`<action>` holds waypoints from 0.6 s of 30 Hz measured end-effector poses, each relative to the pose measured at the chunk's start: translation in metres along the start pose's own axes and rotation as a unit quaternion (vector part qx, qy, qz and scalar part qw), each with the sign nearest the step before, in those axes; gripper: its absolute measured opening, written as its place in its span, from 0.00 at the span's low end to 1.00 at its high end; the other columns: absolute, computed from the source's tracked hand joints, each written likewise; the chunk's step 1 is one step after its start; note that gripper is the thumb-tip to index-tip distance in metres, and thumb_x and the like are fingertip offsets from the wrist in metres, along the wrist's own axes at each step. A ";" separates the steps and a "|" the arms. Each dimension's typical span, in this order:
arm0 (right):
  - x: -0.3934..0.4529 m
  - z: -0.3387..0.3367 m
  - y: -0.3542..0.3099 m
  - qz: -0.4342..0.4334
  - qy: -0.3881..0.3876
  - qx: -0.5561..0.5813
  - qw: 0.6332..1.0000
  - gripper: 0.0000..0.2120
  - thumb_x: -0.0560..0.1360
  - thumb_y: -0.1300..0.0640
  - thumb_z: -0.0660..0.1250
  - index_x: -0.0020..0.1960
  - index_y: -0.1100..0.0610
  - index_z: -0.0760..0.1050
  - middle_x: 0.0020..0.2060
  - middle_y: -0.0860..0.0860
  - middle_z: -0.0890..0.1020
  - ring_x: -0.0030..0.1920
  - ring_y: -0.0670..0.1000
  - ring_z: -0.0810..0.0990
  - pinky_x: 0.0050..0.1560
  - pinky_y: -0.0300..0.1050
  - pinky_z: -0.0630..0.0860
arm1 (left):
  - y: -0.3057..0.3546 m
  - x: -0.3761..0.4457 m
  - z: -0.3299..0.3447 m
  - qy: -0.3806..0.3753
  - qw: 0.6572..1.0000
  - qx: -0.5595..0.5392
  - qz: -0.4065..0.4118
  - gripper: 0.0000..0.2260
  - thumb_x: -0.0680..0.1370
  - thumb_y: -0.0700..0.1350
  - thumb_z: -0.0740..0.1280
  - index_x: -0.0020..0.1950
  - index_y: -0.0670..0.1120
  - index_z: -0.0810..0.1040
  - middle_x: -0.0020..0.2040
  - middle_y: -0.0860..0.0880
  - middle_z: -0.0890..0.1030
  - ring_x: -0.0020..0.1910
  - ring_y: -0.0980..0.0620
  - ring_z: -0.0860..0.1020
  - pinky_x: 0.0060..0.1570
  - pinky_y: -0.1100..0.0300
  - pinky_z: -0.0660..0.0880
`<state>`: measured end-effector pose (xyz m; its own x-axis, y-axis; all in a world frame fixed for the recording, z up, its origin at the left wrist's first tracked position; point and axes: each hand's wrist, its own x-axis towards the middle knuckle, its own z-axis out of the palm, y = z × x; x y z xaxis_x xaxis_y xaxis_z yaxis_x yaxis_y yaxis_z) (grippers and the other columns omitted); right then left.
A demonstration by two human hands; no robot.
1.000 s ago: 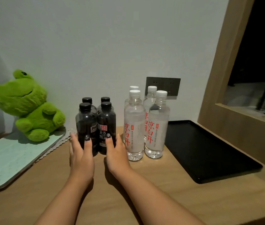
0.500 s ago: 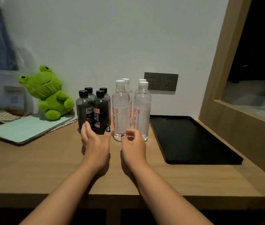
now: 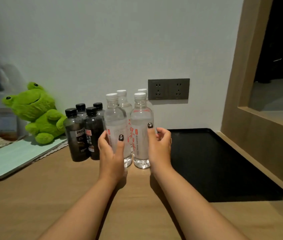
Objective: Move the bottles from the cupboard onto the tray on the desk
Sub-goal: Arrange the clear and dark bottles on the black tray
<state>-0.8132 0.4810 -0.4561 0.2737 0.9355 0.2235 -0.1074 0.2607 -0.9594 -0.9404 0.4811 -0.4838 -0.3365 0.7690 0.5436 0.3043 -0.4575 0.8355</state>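
Note:
Several clear water bottles with white caps and red print stand together on the wooden desk. My left hand (image 3: 111, 153) grips the front left clear bottle (image 3: 114, 118), thumb on its front and fingers round its left side. My right hand (image 3: 159, 148) grips the front right clear bottle (image 3: 141, 116), thumb on the label and fingers curled at its right side. Both bottles stand upright on the desk. Several dark bottles with black caps (image 3: 75, 135) stand just left of the clear ones. The black tray (image 3: 215, 161) lies to the right with nothing on it.
A green frog plush (image 3: 38, 115) sits on a mint pad (image 3: 12, 156) at the left. A grey wall socket (image 3: 168, 89) is behind the bottles. A wooden frame (image 3: 258, 135) rises along the tray's right side. The wall is close behind.
Both hands have moved right from the dark bottles to the clear ones and now wrap around the two front clear bottles. The view has pulled back and shifted.

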 end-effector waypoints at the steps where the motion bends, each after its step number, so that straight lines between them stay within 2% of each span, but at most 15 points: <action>1: 0.002 0.001 0.004 0.007 -0.016 0.005 1.000 0.21 0.75 0.43 0.66 0.63 0.49 0.65 0.62 0.51 0.69 0.57 0.48 0.74 0.54 0.46 0.76 | -0.001 0.001 0.000 -0.009 0.999 -0.042 -0.006 0.30 0.70 0.63 0.63 0.67 0.50 0.63 0.61 0.52 0.73 0.58 0.61 0.76 0.53 0.61 0.77; 3: 0.002 0.001 0.010 0.001 -0.047 -0.017 0.999 0.28 0.71 0.40 0.69 0.66 0.48 0.63 0.64 0.48 0.68 0.61 0.48 0.72 0.58 0.50 0.77 | -0.002 0.001 0.000 -0.028 0.992 -0.122 -0.019 0.27 0.71 0.58 0.65 0.66 0.48 0.64 0.57 0.54 0.75 0.52 0.65 0.79 0.45 0.66 0.78; 5: 0.001 0.002 0.013 -0.028 -0.065 -0.074 0.995 0.33 0.70 0.42 0.72 0.70 0.45 0.61 0.66 0.45 0.65 0.65 0.48 0.69 0.62 0.53 0.75 | -0.006 0.003 0.000 -0.037 0.986 -0.159 -0.023 0.30 0.70 0.58 0.66 0.67 0.45 0.65 0.57 0.52 0.76 0.53 0.62 0.80 0.44 0.67 0.77; 8: 0.001 -0.003 0.011 -0.074 -0.083 -0.114 0.987 0.33 0.74 0.46 0.70 0.74 0.41 0.59 0.70 0.44 0.67 0.68 0.46 0.68 0.63 0.51 0.74 | -0.011 0.006 0.002 -0.043 0.983 -0.177 -0.028 0.35 0.67 0.62 0.67 0.68 0.46 0.64 0.60 0.50 0.77 0.58 0.55 0.79 0.51 0.59 0.78; 11: 0.008 -0.020 0.005 -0.037 -0.154 -0.095 0.983 0.30 0.77 0.49 0.67 0.75 0.45 0.59 0.69 0.45 0.72 0.68 0.47 0.71 0.61 0.47 0.75 | -0.010 0.008 0.004 -0.074 0.978 -0.193 -0.030 0.34 0.65 0.60 0.69 0.66 0.48 0.63 0.60 0.48 0.77 0.58 0.53 0.80 0.50 0.58 0.78; 13: 0.010 -0.028 0.004 -0.020 -0.181 -0.085 0.979 0.30 0.76 0.49 0.69 0.74 0.47 0.61 0.67 0.47 0.73 0.66 0.49 0.74 0.59 0.46 0.77 | -0.010 0.007 0.005 -0.093 0.976 -0.196 -0.029 0.35 0.65 0.60 0.69 0.66 0.49 0.62 0.61 0.47 0.77 0.58 0.52 0.79 0.50 0.57 0.79; 16: 0.004 -0.020 0.008 -0.066 -0.116 -0.187 0.973 0.42 0.67 0.46 0.77 0.74 0.48 0.59 0.67 0.48 0.67 0.63 0.46 0.72 0.61 0.47 0.76 | -0.010 0.003 0.002 -0.100 0.976 -0.189 -0.030 0.36 0.65 0.62 0.69 0.67 0.48 0.61 0.62 0.45 0.76 0.60 0.51 0.79 0.55 0.53 0.78; 18: -0.001 -0.016 0.006 -0.089 -0.070 -0.235 0.965 0.42 0.68 0.50 0.77 0.75 0.51 0.59 0.68 0.49 0.66 0.61 0.44 0.71 0.60 0.43 0.76 | -0.006 0.001 0.000 -0.094 0.975 -0.195 -0.045 0.37 0.65 0.63 0.68 0.67 0.47 0.61 0.63 0.45 0.75 0.60 0.50 0.78 0.56 0.53 0.78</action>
<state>-0.7983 0.4778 -0.4646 0.1119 0.9174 0.3820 0.3832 0.3148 -0.8683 -0.9431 0.4845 -0.4887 -0.1659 0.8652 0.4731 -0.0934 -0.4914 0.8659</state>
